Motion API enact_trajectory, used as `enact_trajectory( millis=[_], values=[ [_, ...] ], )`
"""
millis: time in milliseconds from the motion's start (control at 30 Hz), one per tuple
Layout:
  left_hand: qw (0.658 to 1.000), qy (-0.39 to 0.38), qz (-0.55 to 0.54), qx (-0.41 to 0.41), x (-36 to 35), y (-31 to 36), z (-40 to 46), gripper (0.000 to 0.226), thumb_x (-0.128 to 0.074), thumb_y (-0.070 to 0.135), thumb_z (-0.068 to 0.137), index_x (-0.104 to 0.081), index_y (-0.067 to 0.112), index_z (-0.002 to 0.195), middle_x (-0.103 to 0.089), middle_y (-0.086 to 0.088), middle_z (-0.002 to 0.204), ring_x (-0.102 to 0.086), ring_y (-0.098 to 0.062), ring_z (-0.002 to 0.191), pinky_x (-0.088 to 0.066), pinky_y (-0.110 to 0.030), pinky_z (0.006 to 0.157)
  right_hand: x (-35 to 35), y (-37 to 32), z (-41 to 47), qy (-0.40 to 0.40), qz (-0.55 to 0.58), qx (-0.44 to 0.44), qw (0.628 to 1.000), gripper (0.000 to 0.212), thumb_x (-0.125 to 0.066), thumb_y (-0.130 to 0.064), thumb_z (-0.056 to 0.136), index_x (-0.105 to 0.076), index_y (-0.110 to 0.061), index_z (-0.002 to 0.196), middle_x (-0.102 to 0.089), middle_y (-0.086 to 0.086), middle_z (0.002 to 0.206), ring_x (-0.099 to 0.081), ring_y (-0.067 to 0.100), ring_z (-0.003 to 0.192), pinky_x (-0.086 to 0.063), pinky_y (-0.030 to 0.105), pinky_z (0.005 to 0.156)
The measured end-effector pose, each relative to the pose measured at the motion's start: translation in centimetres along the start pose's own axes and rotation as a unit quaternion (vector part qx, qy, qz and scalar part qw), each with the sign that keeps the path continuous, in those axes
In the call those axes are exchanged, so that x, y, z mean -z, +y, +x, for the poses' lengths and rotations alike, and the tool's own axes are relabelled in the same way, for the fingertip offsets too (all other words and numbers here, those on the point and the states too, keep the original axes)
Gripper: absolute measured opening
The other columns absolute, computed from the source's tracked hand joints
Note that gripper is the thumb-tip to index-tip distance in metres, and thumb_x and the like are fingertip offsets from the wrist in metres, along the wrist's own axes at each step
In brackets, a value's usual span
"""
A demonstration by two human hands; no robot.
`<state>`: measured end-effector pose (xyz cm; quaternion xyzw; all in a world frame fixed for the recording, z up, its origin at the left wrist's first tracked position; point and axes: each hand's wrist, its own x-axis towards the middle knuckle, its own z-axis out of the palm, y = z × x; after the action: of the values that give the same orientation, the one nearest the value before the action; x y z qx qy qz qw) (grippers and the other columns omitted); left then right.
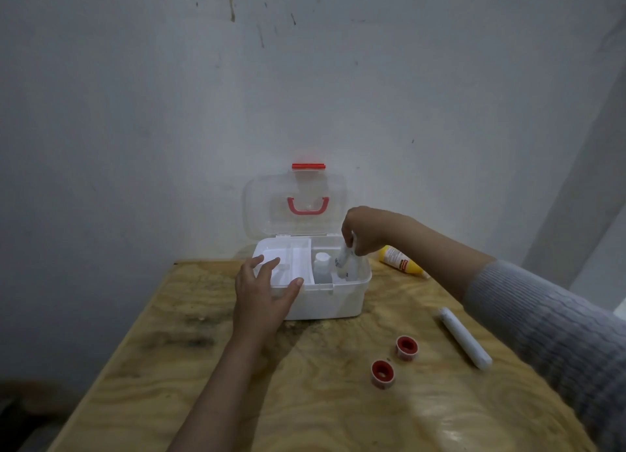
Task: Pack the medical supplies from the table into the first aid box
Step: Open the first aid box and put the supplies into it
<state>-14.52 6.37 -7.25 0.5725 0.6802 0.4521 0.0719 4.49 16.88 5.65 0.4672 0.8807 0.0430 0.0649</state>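
The white first aid box (338, 299) stands open on the table, its clear lid (294, 201) with a red handle upright against the wall. My left hand (262, 292) rests on the box's front left corner, fingers spread, over the white inner tray (291, 258). My right hand (364, 231) holds a white tube (343, 262) tilted down into the right compartment. A white bottle (321, 265) stands inside beside it. On the table lie a yellow tube (399, 260), a white wrapped roll (464, 338) and two red-capped tape rolls (407, 347) (382, 373).
The wooden table (203, 367) ends at a grey wall just behind the box. Its left edge runs diagonally down to the lower left. My grey sleeve (559, 333) covers the table's right side.
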Motion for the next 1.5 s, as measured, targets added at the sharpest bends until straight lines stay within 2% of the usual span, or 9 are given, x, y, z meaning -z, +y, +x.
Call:
enact_trajectory(
  millis=[167,333,433,567,833,967,1200,1300,1500],
  values=[
    [1.0,0.002,0.0,-0.003,0.0,0.0,0.0,0.059,-0.063,0.053,0.078,-0.051,0.025,0.129,-0.033,0.0,0.144,-0.028,-0.02,0.133,-0.043,-0.039,0.096,-0.9,0.6,0.2,0.007,0.034,0.004,0.999,0.025,-0.064,-0.008,0.08,-0.071,-0.014,0.103,-0.061,0.006,0.11,-0.05,0.019,0.091,-0.045,0.025,0.077],
    [1.0,-0.001,0.0,0.004,0.1,0.2,0.0,0.059,-0.063,0.053,0.078,-0.051,0.026,0.129,-0.033,0.001,0.144,-0.028,-0.02,0.133,-0.043,-0.039,0.096,-2.6,0.8,0.3,0.03,0.055,0.022,0.998,0.027,-0.066,-0.008,0.08,-0.07,-0.016,0.105,-0.06,0.009,0.114,-0.055,0.025,0.102,-0.05,0.034,0.088],
    [1.0,-0.002,0.0,0.003,0.1,0.2,0.0,0.058,-0.063,0.053,0.078,-0.051,0.026,0.129,-0.033,0.001,0.144,-0.028,-0.019,0.133,-0.042,-0.038,0.096,-3.4,0.8,0.4,0.058,0.059,0.009,0.997,0.03,-0.07,-0.007,0.077,-0.07,-0.019,0.104,-0.056,0.008,0.114,-0.056,0.025,0.098,-0.053,0.037,0.083],
    [1.0,-0.001,0.001,0.0,0.0,0.1,0.0,0.058,-0.063,0.053,0.078,-0.052,0.025,0.128,-0.033,0.001,0.143,-0.028,-0.019,0.133,-0.041,-0.038,0.097,-4.1,1.1,0.3,0.086,0.073,-0.003,0.994,0.031,-0.07,-0.008,0.077,-0.07,-0.023,0.104,-0.053,0.006,0.113,-0.055,0.023,0.096,-0.05,0.029,0.073],
    [1.0,-0.002,-0.004,-0.004,0.0,0.0,0.0,0.056,-0.064,0.051,0.079,-0.053,0.025,0.127,-0.034,0.0,0.143,-0.028,-0.021,0.133,-0.04,-0.038,0.097,-3.3,2.0,-2.2,0.134,0.141,0.002,0.981,0.028,-0.071,-0.021,0.078,-0.068,-0.025,0.106,-0.055,0.003,0.114,-0.055,0.019,0.102,-0.053,0.036,0.084],
    [1.0,-0.001,-0.006,-0.009,0.0,-0.1,0.0,0.055,-0.065,0.049,0.079,-0.054,0.024,0.126,-0.035,-0.001,0.142,-0.027,-0.021,0.133,-0.037,-0.036,0.099,-3.0,2.6,-6.4,0.183,0.194,-0.018,0.964,0.025,-0.071,-0.023,0.078,-0.068,-0.024,0.103,-0.059,0.002,0.109,-0.057,0.016,0.096,-0.052,0.035,0.082],
    [1.0,-0.004,-0.001,-0.009,0.0,0.0,0.0,0.055,-0.065,0.048,0.08,-0.054,0.022,0.127,-0.034,-0.003,0.142,-0.028,-0.024,0.134,-0.038,-0.04,0.099,-8.2,4.0,-16.9,0.191,0.258,-0.16,0.933,0.024,-0.076,-0.027,0.074,-0.07,-0.021,0.096,-0.064,-0.003,0.094,-0.061,0.01,0.08,-0.05,0.028,0.07],
    [1.0,-0.003,0.004,-0.005,0.1,0.3,0.1,0.055,-0.065,0.047,0.08,-0.054,0.022,0.128,-0.034,-0.004,0.143,-0.028,-0.025,0.134,-0.038,-0.042,0.1,-12.0,3.8,-20.5,0.186,0.264,-0.246,0.914,0.021,-0.073,-0.027,0.077,-0.069,-0.023,0.097,-0.062,-0.005,0.095,-0.06,0.011,0.081,-0.05,0.029,0.07],
    [1.0,-0.005,0.002,-0.009,0.2,0.4,0.1,0.054,-0.065,0.045,0.08,-0.055,0.02,0.127,-0.035,-0.006,0.143,-0.027,-0.027,0.134,-0.037,-0.044,0.102,-17.7,2.3,-22.9,0.247,0.254,-0.352,0.867,0.026,-0.069,-0.028,0.079,-0.065,-0.02,0.103,-0.058,-0.003,0.092,-0.055,0.011,0.071,-0.041,0.022,0.055]
  ],
)
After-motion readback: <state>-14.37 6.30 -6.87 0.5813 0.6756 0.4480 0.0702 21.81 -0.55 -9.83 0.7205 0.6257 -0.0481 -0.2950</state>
